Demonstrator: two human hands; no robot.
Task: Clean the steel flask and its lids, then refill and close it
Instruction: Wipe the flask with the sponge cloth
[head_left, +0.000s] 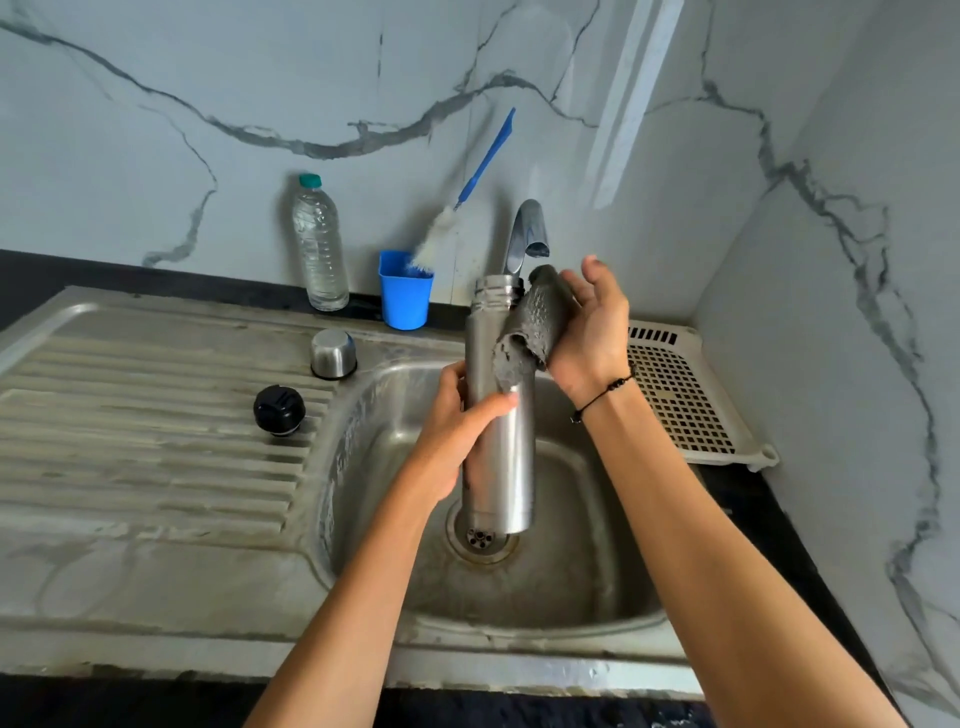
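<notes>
My left hand (457, 426) grips the open steel flask (506, 452) around its middle, holding it upright over the sink basin (571, 571). With my right hand (589, 322) I press a grey scrub pad (537, 322) against the flask's upper side, just below the threaded neck. The steel cup lid (333, 353) stands upside down on the drainboard (130, 415). Nearer to me on the same ribs lies the black stopper lid (279, 409).
The tap spout (527, 234) curves just behind the flask's mouth. A plastic water bottle (319, 244) and a blue cup (404, 291) with a bottle brush (457, 208) stand at the back wall. A white perforated tray (680, 395) lies right of the sink.
</notes>
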